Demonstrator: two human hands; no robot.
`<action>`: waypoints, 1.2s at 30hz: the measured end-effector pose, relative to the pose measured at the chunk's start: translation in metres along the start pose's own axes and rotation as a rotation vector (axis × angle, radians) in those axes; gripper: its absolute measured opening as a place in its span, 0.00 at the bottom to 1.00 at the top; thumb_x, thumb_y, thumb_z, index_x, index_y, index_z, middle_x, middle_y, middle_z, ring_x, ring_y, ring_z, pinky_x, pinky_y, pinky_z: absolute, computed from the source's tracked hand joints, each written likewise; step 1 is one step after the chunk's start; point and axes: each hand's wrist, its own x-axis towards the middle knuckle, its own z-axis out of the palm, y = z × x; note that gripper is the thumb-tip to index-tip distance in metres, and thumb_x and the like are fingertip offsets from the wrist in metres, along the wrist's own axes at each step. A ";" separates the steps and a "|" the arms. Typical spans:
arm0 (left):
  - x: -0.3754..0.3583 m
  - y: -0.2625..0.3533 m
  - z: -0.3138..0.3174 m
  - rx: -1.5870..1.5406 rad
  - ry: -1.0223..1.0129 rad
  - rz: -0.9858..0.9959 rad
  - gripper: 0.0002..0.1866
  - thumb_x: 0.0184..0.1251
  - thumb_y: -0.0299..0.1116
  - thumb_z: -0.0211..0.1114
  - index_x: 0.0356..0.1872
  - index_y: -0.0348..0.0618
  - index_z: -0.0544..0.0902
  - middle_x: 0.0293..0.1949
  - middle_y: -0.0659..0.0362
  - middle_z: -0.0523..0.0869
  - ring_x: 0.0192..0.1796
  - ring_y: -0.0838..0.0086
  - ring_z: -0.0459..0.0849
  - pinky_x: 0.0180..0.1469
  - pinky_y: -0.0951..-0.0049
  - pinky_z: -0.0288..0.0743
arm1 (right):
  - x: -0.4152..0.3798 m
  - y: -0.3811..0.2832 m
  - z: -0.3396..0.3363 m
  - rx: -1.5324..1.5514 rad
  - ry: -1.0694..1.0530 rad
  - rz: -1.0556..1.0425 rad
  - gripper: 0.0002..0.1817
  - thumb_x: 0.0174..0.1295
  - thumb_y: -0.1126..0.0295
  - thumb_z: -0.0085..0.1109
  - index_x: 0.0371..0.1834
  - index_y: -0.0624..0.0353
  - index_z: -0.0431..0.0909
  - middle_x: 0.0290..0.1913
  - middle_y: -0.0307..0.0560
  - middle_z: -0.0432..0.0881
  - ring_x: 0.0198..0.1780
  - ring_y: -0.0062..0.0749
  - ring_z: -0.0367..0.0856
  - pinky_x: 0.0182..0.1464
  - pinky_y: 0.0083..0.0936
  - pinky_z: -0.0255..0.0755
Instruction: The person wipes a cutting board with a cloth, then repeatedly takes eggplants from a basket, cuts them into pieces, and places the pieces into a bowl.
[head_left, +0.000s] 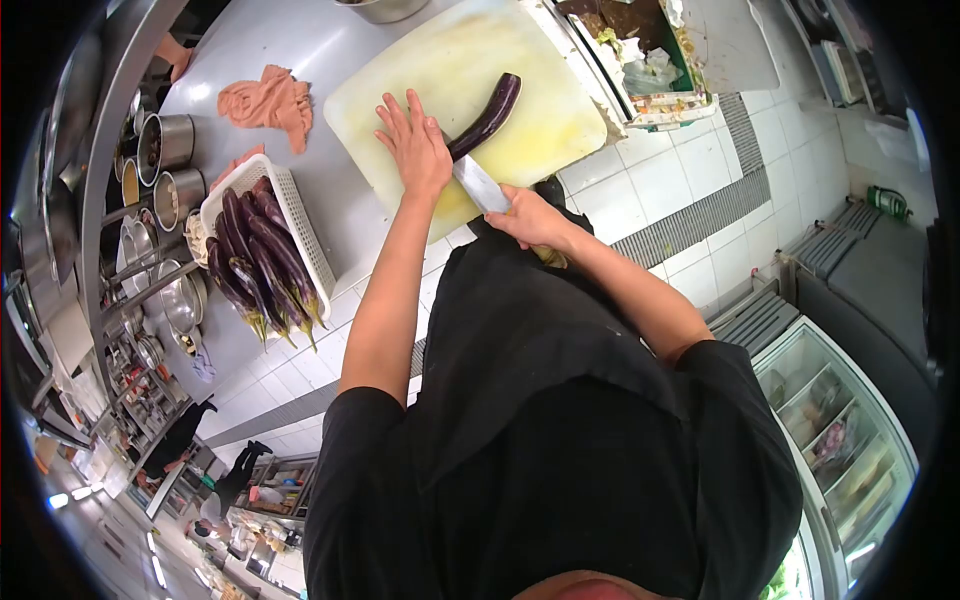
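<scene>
On the pale cutting board (385,85) lies a long dark purple eggplant (489,117), curved toward the far side. My left hand (414,148) lies flat over the board with its fingers spread, its palm edge at the near end of the eggplant. Whether the palm presses on the eggplant is hidden. My right hand (533,219) is closed round the handle of a wide-bladed kitchen knife (481,185). The blade points toward my left wrist, close to the near end of the eggplant.
Left of the board, a white plastic basket (312,232) holds several whole eggplants (262,250). A pink cloth (268,103) lies on the steel table (330,25). A bin with scraps (650,70) stands at the right. Metal pots (172,140) line the left; other people are farther back.
</scene>
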 end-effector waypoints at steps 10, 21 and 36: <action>0.027 0.092 -0.018 0.155 -0.353 0.136 0.44 0.56 0.34 0.81 0.76 0.37 0.71 0.49 0.43 0.90 0.48 0.48 0.90 0.53 0.55 0.83 | 0.001 0.004 -0.021 -0.184 0.003 -0.064 0.20 0.69 0.67 0.60 0.60 0.66 0.76 0.23 0.52 0.83 0.19 0.35 0.82 0.25 0.36 0.77; 0.013 0.066 -0.059 -1.111 0.082 -0.188 0.18 0.58 0.17 0.79 0.46 0.38 0.80 0.41 0.59 0.88 0.43 0.73 0.87 0.49 0.69 0.81 | -0.009 -0.017 -0.038 -1.301 0.520 -0.327 0.10 0.63 0.75 0.60 0.45 0.56 0.72 0.23 0.46 0.85 0.27 0.42 0.90 0.27 0.38 0.81; -0.044 -0.002 -0.057 -0.147 0.536 -0.482 0.38 0.52 0.23 0.77 0.67 0.33 0.71 0.67 0.39 0.74 0.77 0.46 0.65 0.79 0.44 0.57 | -0.032 -0.006 -0.105 -1.070 0.303 -0.156 0.20 0.63 0.71 0.57 0.59 0.56 0.71 0.41 0.64 0.89 0.47 0.63 0.89 0.49 0.56 0.81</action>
